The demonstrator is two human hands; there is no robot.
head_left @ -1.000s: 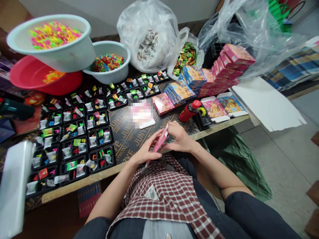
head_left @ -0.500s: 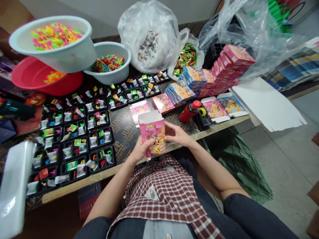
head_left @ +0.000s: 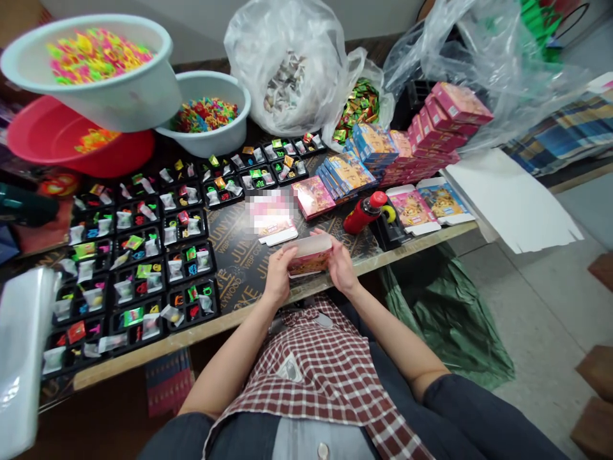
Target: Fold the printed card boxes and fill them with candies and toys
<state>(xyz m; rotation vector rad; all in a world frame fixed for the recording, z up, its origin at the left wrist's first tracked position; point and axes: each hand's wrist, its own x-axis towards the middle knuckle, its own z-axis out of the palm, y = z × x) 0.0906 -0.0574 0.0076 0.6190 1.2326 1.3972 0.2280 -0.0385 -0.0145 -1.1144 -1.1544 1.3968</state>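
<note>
Over the table's front edge I hold a pink printed cardboard box (head_left: 309,260) between both hands. Its pale top side is turned up toward me and its printed face is tilted away. My left hand (head_left: 280,271) grips the left end, thumb on top. My right hand (head_left: 341,263) is closed around the right end. Just beyond the box lies a flat pink carton (head_left: 275,229), partly blurred out. A stack of pink boxes (head_left: 313,195) sits behind it, beside a row of blue boxes (head_left: 347,176).
Black trays (head_left: 190,260) with small wrapped items and colourful pieces cover the table's left side. Pale basins (head_left: 129,105) and a red basin (head_left: 127,153) stand behind. A red bottle (head_left: 364,214) is at right, before stacked pink boxes (head_left: 438,131). Plastic bags (head_left: 330,38) line the back.
The box has turned from upright, printed face toward me, to lying back with its narrow side up. My hands have shifted to its two ends, and the flat carton behind shows more.
</note>
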